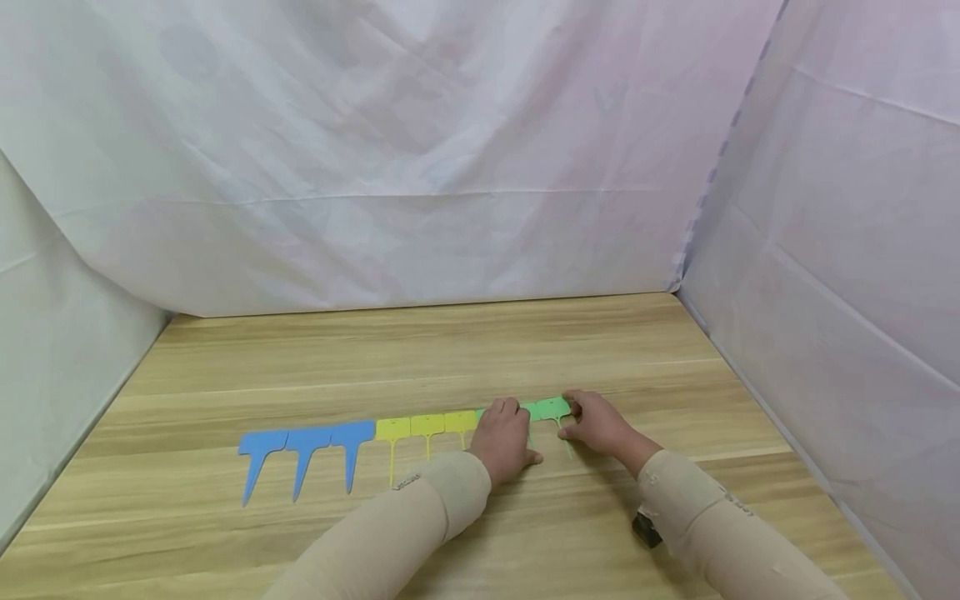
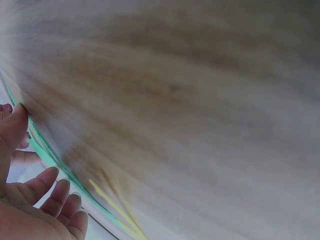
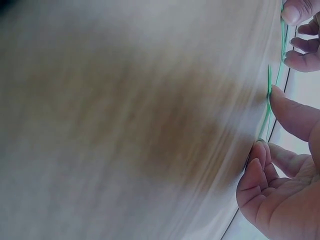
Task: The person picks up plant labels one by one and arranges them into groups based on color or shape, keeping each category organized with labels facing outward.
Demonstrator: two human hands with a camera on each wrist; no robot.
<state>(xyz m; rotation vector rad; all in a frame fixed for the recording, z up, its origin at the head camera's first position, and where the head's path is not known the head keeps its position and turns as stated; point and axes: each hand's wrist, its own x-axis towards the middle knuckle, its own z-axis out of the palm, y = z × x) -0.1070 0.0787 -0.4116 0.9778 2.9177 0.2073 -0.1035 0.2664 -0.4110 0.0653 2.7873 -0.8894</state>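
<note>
A row of flat tags lies across the table. My right hand [image 1: 596, 423] pinches the end green tag [image 1: 553, 407] at its right side, index finger at the top corner and thumb near the thin tail. My left hand [image 1: 501, 442] rests palm down over the other green tags [image 1: 534, 412], its fingertips at their top edge and its thumb out to the right; it hides much of them. In the right wrist view, thumb and fingertips of the right hand [image 3: 285, 170] stand at either side of a green tag [image 3: 268, 107].
Left of the left hand lie yellow tags [image 1: 427, 425] with thin tails. Further left are blue T-shaped plant labels [image 1: 309, 438] with pointed stems. White sheeting [image 1: 420, 250] closes in the wooden table [image 1: 420, 350] at the back and sides.
</note>
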